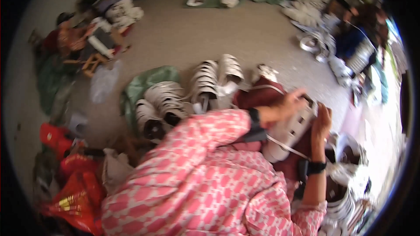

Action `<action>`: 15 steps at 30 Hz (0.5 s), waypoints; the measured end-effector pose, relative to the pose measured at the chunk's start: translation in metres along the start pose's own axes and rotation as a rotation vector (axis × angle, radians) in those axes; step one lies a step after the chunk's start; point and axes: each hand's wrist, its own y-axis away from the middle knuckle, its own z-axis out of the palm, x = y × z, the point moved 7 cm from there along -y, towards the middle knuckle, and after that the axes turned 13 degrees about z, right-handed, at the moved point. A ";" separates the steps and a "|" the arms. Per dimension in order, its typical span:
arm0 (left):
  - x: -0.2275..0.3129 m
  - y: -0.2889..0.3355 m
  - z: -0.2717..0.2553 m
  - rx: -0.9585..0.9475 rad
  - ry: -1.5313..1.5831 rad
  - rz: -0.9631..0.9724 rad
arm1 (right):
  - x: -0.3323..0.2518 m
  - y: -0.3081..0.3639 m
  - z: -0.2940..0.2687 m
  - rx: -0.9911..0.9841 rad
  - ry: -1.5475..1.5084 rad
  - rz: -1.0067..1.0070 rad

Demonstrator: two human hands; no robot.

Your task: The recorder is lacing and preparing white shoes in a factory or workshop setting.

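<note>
Over my lap a cream shoe upper with dark slots along its side lies tilted, its rounded toe toward me. My left hand reaches across from the left and closes on its far end. On the right side, my right hand grips the upper's edge with bent fingers. A thin white cord crosses the upper near the toe. Maroon cloth lies beneath and beyond it. Just left stand several strappy white shoe uppers on the floor. Motion blur softens the fingertips.
Green sacking lies behind the leftmost uppers. A red plastic bag sits at lower left, near a clear plastic bag. White shoe parts are heaped close to my right arm. More piles line the walls.
</note>
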 end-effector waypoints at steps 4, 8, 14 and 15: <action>0.049 0.009 -0.034 -0.028 0.210 -0.152 | -0.011 0.030 -0.030 0.044 -0.357 0.247; 0.043 0.038 -0.030 -0.324 0.071 -0.266 | -0.016 0.072 -0.031 -0.120 -0.519 0.368; 0.053 0.041 -0.009 -0.446 -0.245 0.049 | -0.042 0.116 -0.021 -0.268 -0.265 0.262; 0.059 0.040 -0.006 -0.447 -0.270 0.113 | -0.047 0.118 -0.020 -0.270 -0.259 0.273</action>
